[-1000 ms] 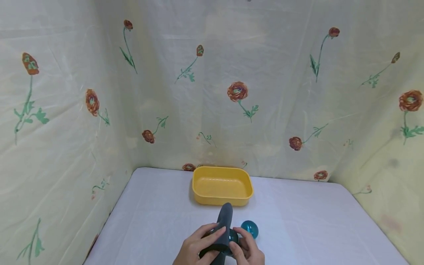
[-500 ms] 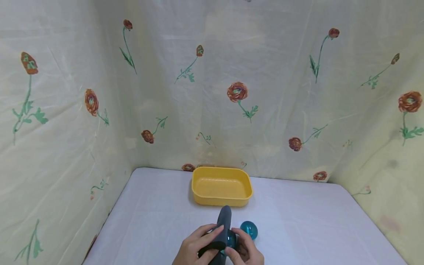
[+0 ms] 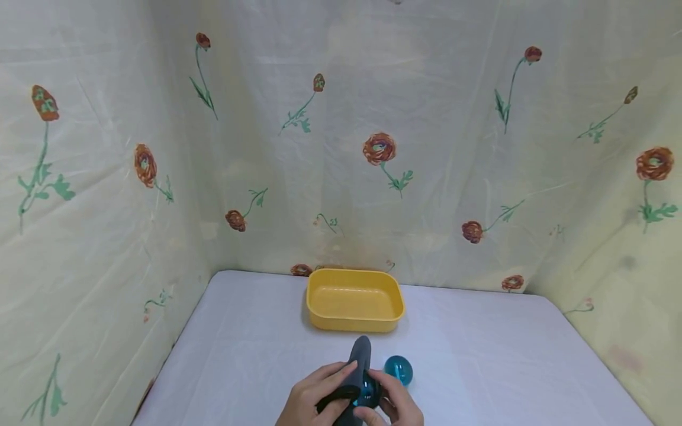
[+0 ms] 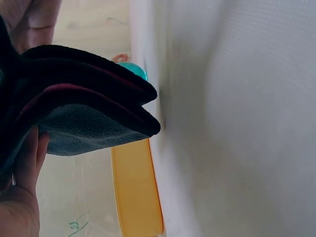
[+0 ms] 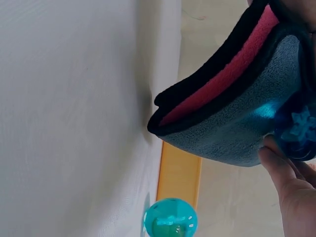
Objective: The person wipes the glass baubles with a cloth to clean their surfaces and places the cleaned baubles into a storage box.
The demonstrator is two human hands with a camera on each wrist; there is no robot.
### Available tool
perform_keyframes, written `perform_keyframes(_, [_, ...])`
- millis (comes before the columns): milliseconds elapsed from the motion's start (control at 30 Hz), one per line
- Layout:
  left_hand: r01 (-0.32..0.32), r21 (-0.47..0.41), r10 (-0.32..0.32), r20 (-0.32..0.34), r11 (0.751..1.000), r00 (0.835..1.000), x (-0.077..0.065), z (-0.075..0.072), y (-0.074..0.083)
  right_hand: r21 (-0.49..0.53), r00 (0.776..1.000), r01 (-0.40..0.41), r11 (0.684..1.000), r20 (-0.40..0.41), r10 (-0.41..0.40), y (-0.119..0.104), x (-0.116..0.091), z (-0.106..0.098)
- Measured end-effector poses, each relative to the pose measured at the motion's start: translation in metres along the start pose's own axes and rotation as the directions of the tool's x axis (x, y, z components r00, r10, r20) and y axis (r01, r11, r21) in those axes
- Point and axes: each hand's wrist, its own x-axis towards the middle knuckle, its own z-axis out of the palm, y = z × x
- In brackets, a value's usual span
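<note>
My left hand (image 3: pixel 315 395) grips a folded grey cloth (image 3: pixel 361 354) with black edging, its fingers spread over one side. Pink lining shows between the folds in the right wrist view. With fingers and thumb, my right hand (image 3: pixel 398 401) holds a clear blue ball (image 3: pixel 369 390) against the cloth's right side. A pale, pointed shape shows in that ball (image 5: pixel 302 126) from the right wrist. Just beyond the right hand, a second clear teal ball (image 3: pixel 398 370) rests on the table.
A yellow rectangular tub (image 3: pixel 356 325) stands behind the hands, toward the back of the white-covered table (image 3: pixel 256 343). Flower-printed curtains (image 3: pixel 426 148) hang along the back and both sides.
The cloth's upper tip has dipped slightly toward me. More of the held ball shows between the cloth and the right fingers, and the right thumb has shifted down. The teal ball and tub stay put.
</note>
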Motion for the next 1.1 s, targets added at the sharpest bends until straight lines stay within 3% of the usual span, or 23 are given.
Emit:
perform_keyframes(267, [0.027,-0.045,-0.027,0.016,0.999,1.0,0.001,0.002,-0.002,-0.012,0.999,0.041,0.999,-0.015,-0.041,-0.001,-0.002,0.0])
perform_keyframes(500, [0.015,-0.074,-0.013,0.026,0.997,1.0,0.002,0.001,-0.004,-0.01,0.982,0.182,0.983,-0.056,-0.182,0.008,-0.003,0.002])
perform_keyframes(600, [0.011,-0.088,-0.008,0.032,0.996,0.999,0.003,0.001,-0.004,-0.021,0.976,0.201,0.979,-0.081,-0.202,0.011,-0.003,0.004])
perform_keyframes(733, [0.018,-0.089,-0.015,0.035,0.996,0.999,0.003,0.001,-0.004,-0.018,0.982,0.172,0.985,-0.078,-0.173,0.01,-0.003,0.004])
perform_keyframes(900, [0.022,-0.068,-0.02,0.034,0.997,0.999,0.002,0.002,-0.003,-0.01,0.995,0.08,0.997,-0.064,-0.081,0.005,-0.002,0.002])
perform_keyframes(1100, [0.006,-0.044,-0.006,0.02,0.999,1.0,0.001,0.002,-0.003,-0.056,1.0,0.006,0.998,-0.018,-0.007,0.004,-0.001,0.0])
